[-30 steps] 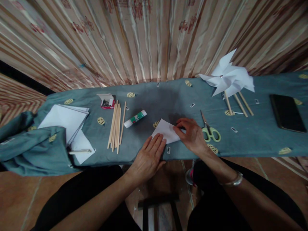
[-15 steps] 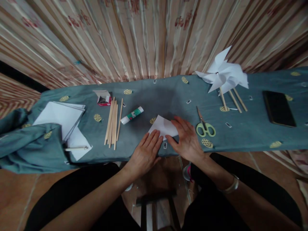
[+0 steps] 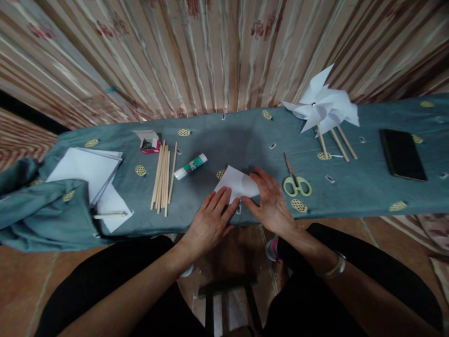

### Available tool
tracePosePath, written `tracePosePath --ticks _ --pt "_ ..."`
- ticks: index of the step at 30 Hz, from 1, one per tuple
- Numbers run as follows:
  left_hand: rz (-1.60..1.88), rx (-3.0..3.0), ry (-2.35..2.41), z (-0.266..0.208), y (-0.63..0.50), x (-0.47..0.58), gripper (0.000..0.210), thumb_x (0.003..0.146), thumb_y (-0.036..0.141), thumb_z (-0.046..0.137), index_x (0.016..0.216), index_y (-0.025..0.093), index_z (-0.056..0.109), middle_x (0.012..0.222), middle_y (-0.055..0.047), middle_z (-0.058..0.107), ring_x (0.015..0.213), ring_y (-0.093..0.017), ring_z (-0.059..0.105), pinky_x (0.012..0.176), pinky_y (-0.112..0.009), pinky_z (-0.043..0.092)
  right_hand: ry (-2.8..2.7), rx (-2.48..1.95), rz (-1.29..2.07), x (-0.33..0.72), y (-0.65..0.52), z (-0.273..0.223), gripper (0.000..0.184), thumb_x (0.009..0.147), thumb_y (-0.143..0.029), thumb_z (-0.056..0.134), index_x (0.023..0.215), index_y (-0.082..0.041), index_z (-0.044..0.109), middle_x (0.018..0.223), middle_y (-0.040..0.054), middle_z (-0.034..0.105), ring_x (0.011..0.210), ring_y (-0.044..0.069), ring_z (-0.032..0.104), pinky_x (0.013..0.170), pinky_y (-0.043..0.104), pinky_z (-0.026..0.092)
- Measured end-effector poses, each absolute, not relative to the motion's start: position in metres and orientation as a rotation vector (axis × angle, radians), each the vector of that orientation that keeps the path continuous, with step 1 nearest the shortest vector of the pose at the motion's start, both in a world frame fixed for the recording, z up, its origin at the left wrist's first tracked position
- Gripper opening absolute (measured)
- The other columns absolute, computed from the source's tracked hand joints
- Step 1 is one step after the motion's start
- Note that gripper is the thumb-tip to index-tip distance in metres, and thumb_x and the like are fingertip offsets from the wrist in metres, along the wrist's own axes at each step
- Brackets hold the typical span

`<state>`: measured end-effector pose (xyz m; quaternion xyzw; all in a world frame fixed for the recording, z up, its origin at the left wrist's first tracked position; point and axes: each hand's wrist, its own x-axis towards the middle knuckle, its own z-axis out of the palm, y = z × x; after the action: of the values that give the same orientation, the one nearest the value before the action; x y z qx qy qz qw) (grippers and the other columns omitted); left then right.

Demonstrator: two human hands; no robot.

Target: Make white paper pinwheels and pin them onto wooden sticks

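A folded piece of white paper (image 3: 239, 181) lies on the cloth-covered table in front of me. My left hand (image 3: 210, 216) rests its outstretched fingers on the paper's left and near edge. On the other side, my right hand (image 3: 269, 201) lies with fingers spread over the right corner, its thumb near the front edge. Both hands press the paper flat rather than grip it. Green-handled scissors (image 3: 296, 182) lie just right of my right hand. Beyond my left hand is a glue stick (image 3: 191, 166) with a green label.
Wooden sticks (image 3: 162, 180) lie beside a small red box (image 3: 150, 142) of dark pins. White paper sheets (image 3: 84, 171) and a pen (image 3: 110, 215) are at the left, near bunched cloth. Paper pinwheels (image 3: 326, 107) lie at the back right, a black phone (image 3: 403, 154) farther right.
The view has shifted very slightly. My left hand's fingers have spread a little on the paper; my right hand stays at its right corner.
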<state>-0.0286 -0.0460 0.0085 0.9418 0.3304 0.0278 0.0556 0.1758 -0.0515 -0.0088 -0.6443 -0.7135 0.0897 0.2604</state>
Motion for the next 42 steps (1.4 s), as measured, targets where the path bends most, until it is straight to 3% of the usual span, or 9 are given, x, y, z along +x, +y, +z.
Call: tracePosePath --ticks 10,16,21,24,29,36,42 --pt "0.214 2.957 0.981 0.002 -0.053 -0.081 0.055 0.094 0.027 0.051 0.144 0.009 0.038 0.15 -0.017 0.045 0.141 -0.028 0.039 0.115 -0.045 0.034 -1.888 -1.768 0.12 0.211 -0.059 -0.012 0.045 0.094 -0.037 0.044 0.133 -0.014 0.049 0.144 0.0184 0.048 0.134 0.033 0.044 0.107 0.054 0.039" --pt "0.213 3.0 1.055 0.001 -0.067 -0.11 0.058 0.095 0.024 0.049 0.148 0.008 0.032 0.151 -0.018 0.043 0.142 -0.027 0.037 0.115 -0.044 0.033 -1.862 -1.782 0.104 0.224 -0.063 -0.012 0.041 0.093 -0.027 0.043 0.13 -0.014 0.054 0.144 0.0184 0.049 0.136 0.033 0.043 0.108 0.055 0.039" --pt "0.326 2.906 1.095 0.002 -0.073 -0.116 0.061 0.095 0.022 0.05 0.151 0.014 0.028 0.149 -0.017 0.047 0.141 -0.027 0.039 0.114 -0.046 0.035 -1.841 -1.728 0.14 0.23 -0.058 -0.01 0.041 0.088 -0.016 0.039 0.123 -0.013 0.06 0.139 0.017 0.054 0.132 0.031 0.049 0.108 0.053 0.041" --pt "0.448 2.742 1.17 0.004 -0.067 -0.11 0.061 0.096 0.029 0.049 0.152 0.019 0.027 0.145 -0.017 0.051 0.137 -0.028 0.045 0.11 -0.048 0.041 -1.82 -1.687 0.225 0.229 -0.051 -0.003 0.04 0.09 -0.019 0.038 0.123 -0.015 0.061 0.136 0.0156 0.057 0.128 0.029 0.052 0.109 0.052 0.04" --pt "0.538 2.427 1.282 0.013 -0.049 -0.091 0.054 0.098 0.039 0.044 0.146 0.018 0.037 0.142 -0.016 0.053 0.133 -0.028 0.049 0.109 -0.048 0.043 -1.914 -1.693 0.375 0.215 -0.04 0.001 0.033 0.087 -0.036 0.055 0.112 -0.02 0.068 0.137 0.0133 0.058 0.127 0.031 0.054 0.107 0.053 0.041" --pt "0.651 1.938 1.394 0.021 -0.029 -0.077 0.059 0.095 0.052 0.04 0.136 0.011 0.052 0.139 -0.016 0.057 0.132 -0.028 0.051 0.113 -0.046 0.037 -1.805 -1.567 0.534 0.206 -0.031 0.002 0.014 0.081 -0.026 0.058 0.086 -0.021 0.07 0.129 0.0124 0.064 0.122 0.028 0.059 0.105 0.049 0.043" --pt "0.732 1.512 1.249 0.032 -0.017 -0.064 0.066 0.084 0.059 0.057 0.132 0.013 0.058 0.135 -0.015 0.061 0.127 -0.031 0.055 0.112 -0.046 0.038 -1.677 -1.412 0.617 0.207 -0.032 0.025 0.013 0.084 -0.031 0.06 0.087 -0.023 0.07 0.133 0.0101 0.062 0.124 0.027 0.058 0.106 0.048 0.044"
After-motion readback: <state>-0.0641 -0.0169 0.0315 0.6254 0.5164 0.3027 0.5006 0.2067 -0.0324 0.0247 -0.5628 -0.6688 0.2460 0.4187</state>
